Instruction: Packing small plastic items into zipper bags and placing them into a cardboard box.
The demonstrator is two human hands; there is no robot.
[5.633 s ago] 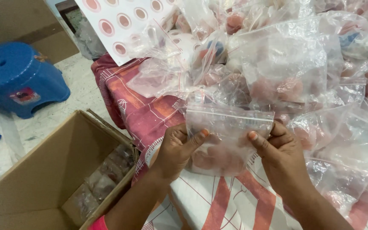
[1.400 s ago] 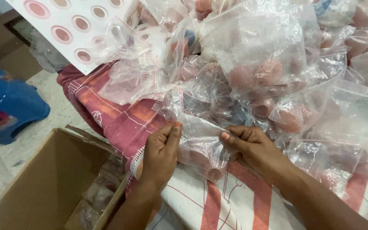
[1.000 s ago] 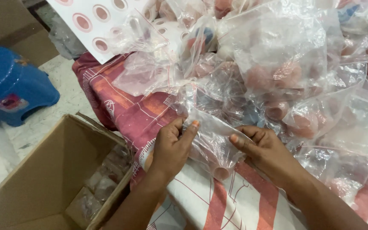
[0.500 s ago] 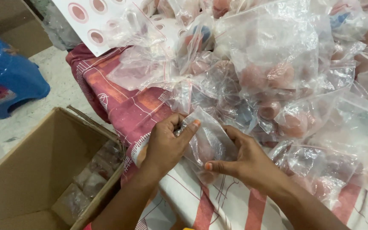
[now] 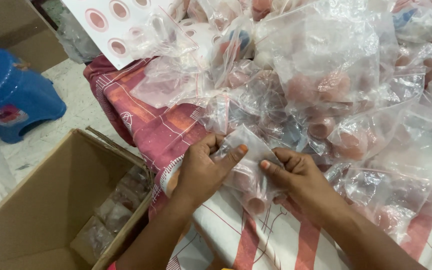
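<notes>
Both hands' fingers pinch a clear bag [image 5: 248, 175] whose pinkish contents seem blurred, partly hidden.

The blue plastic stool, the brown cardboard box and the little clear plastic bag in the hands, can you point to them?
blue plastic stool [image 5: 13, 92], head view, on its rounded top.
brown cardboard box [image 5: 51, 200], head view, on its bare inner wall.
little clear plastic bag [image 5: 248, 172], head view, on its middle between both hands.
</notes>
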